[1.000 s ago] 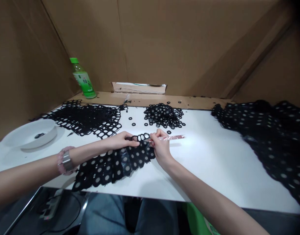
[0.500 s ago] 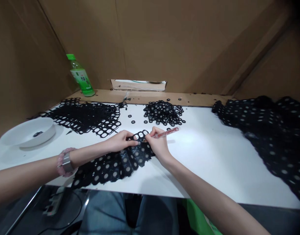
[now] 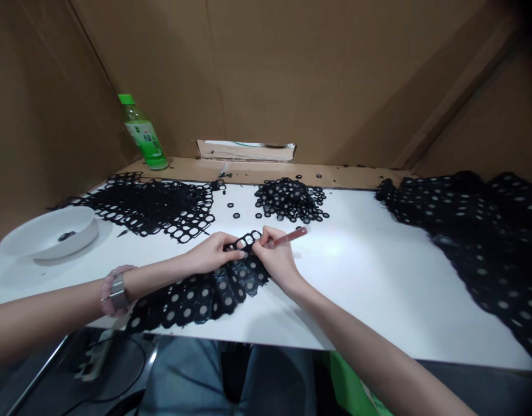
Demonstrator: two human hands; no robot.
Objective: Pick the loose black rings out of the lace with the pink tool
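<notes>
A black rubber sheet point(image 3: 204, 296) with rows of pale round spots lies folded across the white table, its upper edge showing open holes. My left hand point(image 3: 214, 252) is closed on that edge, thumb on top. My right hand point(image 3: 277, 257) grips a pen-like tool point(image 3: 292, 236) with a reddish handle; its tip is hidden at the sheet's edge beside my left fingertips. Beyond my hands is a heap of small black rings point(image 3: 289, 199), with a few loose ones near it. Left of the heap lies a pile of black holed netting point(image 3: 162, 205).
A white bowl point(image 3: 81, 242) with a small dark piece inside stands at the left. Behind the netting is a green drink bottle point(image 3: 147, 138). More spotted black sheet point(image 3: 478, 248) covers the table's right side. Cardboard walls point(image 3: 292, 75) enclose the back and sides.
My right hand has shifted slightly left with the tool, closer to my left fingers. My left hand keeps its hold on the sheet almost unmoved.
</notes>
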